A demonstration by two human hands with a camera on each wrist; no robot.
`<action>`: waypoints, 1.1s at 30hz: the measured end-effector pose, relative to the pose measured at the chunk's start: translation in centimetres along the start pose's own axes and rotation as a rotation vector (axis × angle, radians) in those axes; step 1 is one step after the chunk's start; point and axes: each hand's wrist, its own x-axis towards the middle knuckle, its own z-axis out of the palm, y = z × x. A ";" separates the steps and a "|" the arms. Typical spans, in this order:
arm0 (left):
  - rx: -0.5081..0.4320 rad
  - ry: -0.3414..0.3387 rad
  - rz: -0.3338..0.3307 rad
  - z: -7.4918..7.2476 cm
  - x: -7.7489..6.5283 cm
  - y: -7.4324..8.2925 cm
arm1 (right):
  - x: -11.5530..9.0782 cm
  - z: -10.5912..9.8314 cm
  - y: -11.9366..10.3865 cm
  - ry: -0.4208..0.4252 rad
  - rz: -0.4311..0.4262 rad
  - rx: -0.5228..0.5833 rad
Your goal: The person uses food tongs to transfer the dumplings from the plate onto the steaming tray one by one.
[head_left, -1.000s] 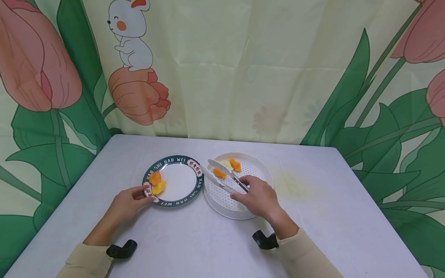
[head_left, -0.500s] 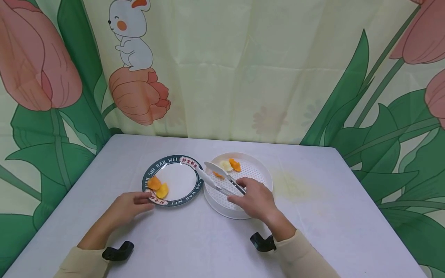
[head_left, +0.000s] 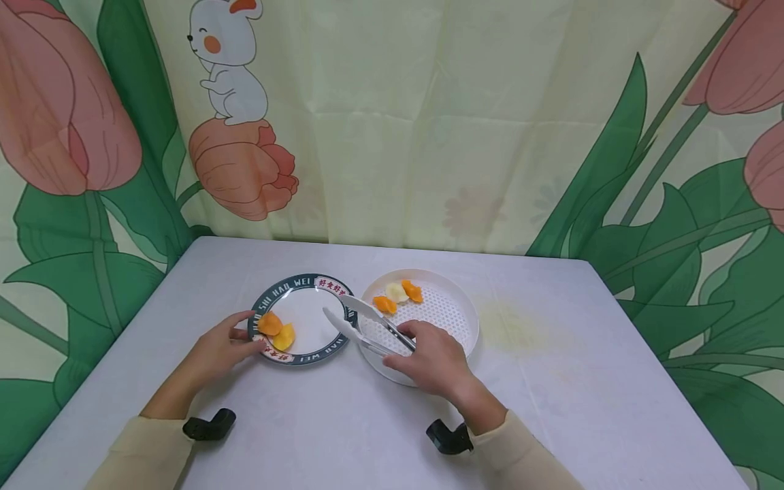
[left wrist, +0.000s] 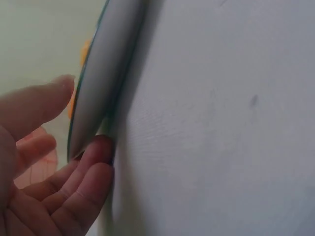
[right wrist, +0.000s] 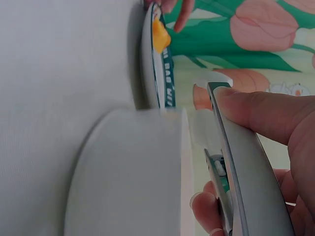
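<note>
The round plate (head_left: 315, 320) with a blue-green lettered rim carries two pieces of food: one orange piece (head_left: 269, 324) and one yellow piece (head_left: 284, 337), touching each other at its left edge. Just to its right, the white perforated tray (head_left: 442, 307) contains three: two orange chunks (head_left: 384, 304) and one pale piece (head_left: 396, 292) between them, grouped toward the back left. That makes five pieces across two containers, both on the white-covered table (head_left: 343, 429). The right hand (head_left: 431, 357) grips one pair of tongs (head_left: 375, 315), their two tips spread apart near the plate's right rim. The left hand (head_left: 217, 354) is at the plate's left rim, fingers bent; whether they pinch it, I cannot tell.
</note>
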 end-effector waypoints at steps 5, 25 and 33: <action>0.013 -0.004 -0.009 0.0 0.4 0.2 | -0.4 0.6 -1.0 -0.033 -0.027 0.023; 0.037 -0.007 -0.037 0.2 0.2 -0.1 | -0.7 2.6 -3.3 -0.095 -0.085 0.001; 0.033 -0.004 -0.012 0.2 0.1 0.0 | -0.7 3.5 -4.1 -0.096 -0.112 -0.042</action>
